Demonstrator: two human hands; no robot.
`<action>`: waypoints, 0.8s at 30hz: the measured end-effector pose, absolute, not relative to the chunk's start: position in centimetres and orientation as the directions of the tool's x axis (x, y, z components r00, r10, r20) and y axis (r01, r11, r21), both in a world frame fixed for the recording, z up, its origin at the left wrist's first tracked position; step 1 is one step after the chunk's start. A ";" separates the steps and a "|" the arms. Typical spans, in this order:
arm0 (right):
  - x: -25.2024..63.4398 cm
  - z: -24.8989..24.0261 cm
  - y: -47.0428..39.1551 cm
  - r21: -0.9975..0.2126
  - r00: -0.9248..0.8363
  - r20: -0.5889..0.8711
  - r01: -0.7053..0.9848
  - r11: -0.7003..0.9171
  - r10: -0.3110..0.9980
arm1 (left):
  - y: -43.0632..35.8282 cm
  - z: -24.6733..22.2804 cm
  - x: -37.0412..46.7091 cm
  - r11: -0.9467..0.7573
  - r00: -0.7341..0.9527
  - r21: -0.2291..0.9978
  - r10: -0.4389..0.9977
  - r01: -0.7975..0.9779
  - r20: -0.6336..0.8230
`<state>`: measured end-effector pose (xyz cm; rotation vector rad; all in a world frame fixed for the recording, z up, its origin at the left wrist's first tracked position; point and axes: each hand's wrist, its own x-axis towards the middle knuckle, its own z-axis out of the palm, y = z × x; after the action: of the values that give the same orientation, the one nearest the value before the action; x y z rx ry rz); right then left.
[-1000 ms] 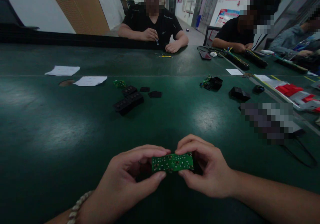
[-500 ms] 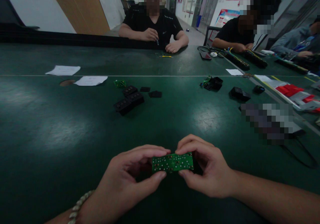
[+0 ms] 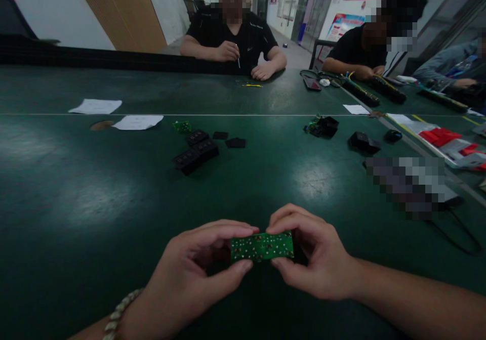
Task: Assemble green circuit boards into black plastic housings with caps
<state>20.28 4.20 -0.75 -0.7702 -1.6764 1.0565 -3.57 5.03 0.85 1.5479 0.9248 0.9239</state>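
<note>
A small green circuit board [image 3: 262, 247] with rows of solder points is held up between both hands at the near side of the table. My left hand [image 3: 205, 261] grips its left part, fingers along the top edge and thumb under the bottom edge. On the other end my right hand [image 3: 311, 254] pinches it the same way. The board's solder side faces me; its back is hidden. Beyond the hands lie black plastic housings [image 3: 197, 153] and flat black pieces [image 3: 236, 142], with another green circuit board [image 3: 182, 126] behind them.
To the right are a black case with a green board [image 3: 322, 126], an open black box [image 3: 363, 142] and a blurred-out device [image 3: 410, 185] with a cable. White papers [image 3: 138, 123] lie at the left. A person [image 3: 233, 36] sits opposite holding a thin tool; others sit at the right.
My hands and the circuit board keep the same place. The person opposite has slightly shifted the thin tool in their hand.
</note>
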 end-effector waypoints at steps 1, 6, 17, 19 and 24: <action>20.3 -0.7 4.2 -0.908 -0.327 0.393 0.012 0.420 0.859 | 5.0 0.8 -3.6 -0.142 0.401 0.986 0.911 0.091 0.095; 20.2 -0.7 4.3 -0.907 -0.328 0.396 0.006 0.421 0.858 | 5.1 0.9 -3.6 -0.145 0.407 0.984 0.909 0.104 0.090; 20.2 -0.5 4.0 -0.908 -0.330 0.392 0.013 0.419 0.859 | 5.3 1.0 -3.2 -0.147 0.378 0.986 0.919 0.073 0.109; 20.2 -0.6 4.1 -0.908 -0.327 0.391 0.012 0.418 0.860 | 5.2 1.0 -3.3 -0.162 0.374 0.984 0.919 0.071 0.124; 20.2 -0.8 4.2 -0.904 -0.323 0.403 0.005 0.427 0.856 | 5.1 1.1 -3.3 -0.169 0.394 0.983 0.910 0.075 0.127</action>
<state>20.21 4.18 -0.81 -0.7604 -1.6708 1.0542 -3.34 5.06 1.13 1.5606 0.9058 0.9586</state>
